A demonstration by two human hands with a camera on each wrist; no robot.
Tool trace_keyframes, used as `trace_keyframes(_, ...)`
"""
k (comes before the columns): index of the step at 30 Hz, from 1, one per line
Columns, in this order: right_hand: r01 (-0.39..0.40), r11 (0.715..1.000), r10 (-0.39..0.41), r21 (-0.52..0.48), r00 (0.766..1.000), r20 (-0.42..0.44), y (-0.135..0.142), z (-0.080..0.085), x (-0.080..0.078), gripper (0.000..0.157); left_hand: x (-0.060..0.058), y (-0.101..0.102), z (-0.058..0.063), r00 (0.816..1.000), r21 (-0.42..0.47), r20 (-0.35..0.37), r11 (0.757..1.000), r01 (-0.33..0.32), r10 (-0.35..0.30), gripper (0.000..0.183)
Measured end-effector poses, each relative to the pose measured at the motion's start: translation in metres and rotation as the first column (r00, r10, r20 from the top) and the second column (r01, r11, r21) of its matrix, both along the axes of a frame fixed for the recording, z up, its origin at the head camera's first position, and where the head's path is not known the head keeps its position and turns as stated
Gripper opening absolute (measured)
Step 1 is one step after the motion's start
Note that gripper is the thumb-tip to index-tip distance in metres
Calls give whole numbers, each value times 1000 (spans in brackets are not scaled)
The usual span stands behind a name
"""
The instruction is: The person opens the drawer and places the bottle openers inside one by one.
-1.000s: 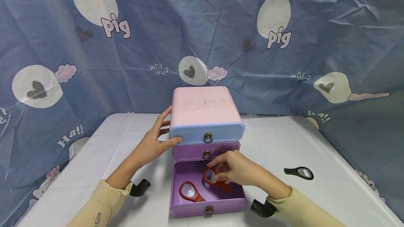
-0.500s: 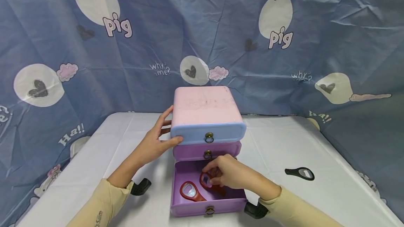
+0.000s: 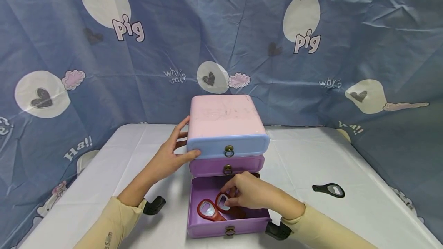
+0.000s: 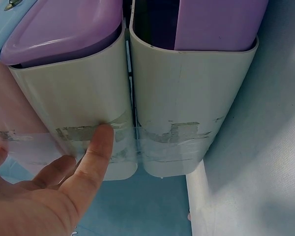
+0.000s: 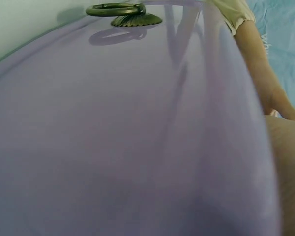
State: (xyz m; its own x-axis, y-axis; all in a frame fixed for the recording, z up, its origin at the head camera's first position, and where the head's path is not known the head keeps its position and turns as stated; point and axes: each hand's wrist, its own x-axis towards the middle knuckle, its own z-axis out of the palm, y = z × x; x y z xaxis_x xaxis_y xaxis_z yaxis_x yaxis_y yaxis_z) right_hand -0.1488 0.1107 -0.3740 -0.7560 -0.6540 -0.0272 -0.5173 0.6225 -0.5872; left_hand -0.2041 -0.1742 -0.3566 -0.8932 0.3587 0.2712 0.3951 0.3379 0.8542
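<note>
My left hand [image 3: 169, 158] rests against the left side of a small stacked drawer cabinet [image 3: 225, 114], thumb on the front edge of its blue drawer. Its fairly straight fingers touch the cabinet's side [image 4: 96, 91] in the left wrist view. Over the pulled-out lower purple drawer [image 3: 207, 230], my right hand [image 3: 250, 193] pinches a red magnifying glass [image 3: 223, 202] by its rim. Beside it in that drawer lies another red magnifying glass [image 3: 207, 208], the two rims nearly touching. The right wrist view is mostly filled by the drawer's front [image 5: 113, 123], hiding the fingers.
A black magnifying glass [image 3: 330, 190] lies on the white table [image 3: 297, 156] to the right. Above the pulled-out drawer are a closed purple drawer [image 3: 207, 167] and the blue drawer [image 3: 207, 148]. A blue patterned cloth [image 3: 155, 57] hangs behind.
My right hand has moved left and slightly down inside the drawer, bringing its red magnifying glass close beside the other one. The left hand keeps its place.
</note>
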Motion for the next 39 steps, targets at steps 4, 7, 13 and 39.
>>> trace_keyframes(4, -18, 1000, 18, 6, 1000, -19, 1, 2, 1, 24, 0, 0, 0, 1000, 1, -3, 1000, 1, -1, 100)
trace_keyframes(7, -23, 1000, 23, 12, 999, -38, 2, 3, 2, 24, 0, 0, 0, 1000, 2, -5, 1000, 3, -3, 100)
trace_keyframes(13, -21, 1000, 21, 0, 998, -56, 4, 7, 5, 24, 1, -1, 0, 1000, -1, -5, 1000, 3, -3, 100)
trace_keyframes(39, 17, 993, -21, -119, 999, -35, 69, 46, 27, 27, 1, 1, 1, 1000, -24, -11, 1000, -14, 14, 100)
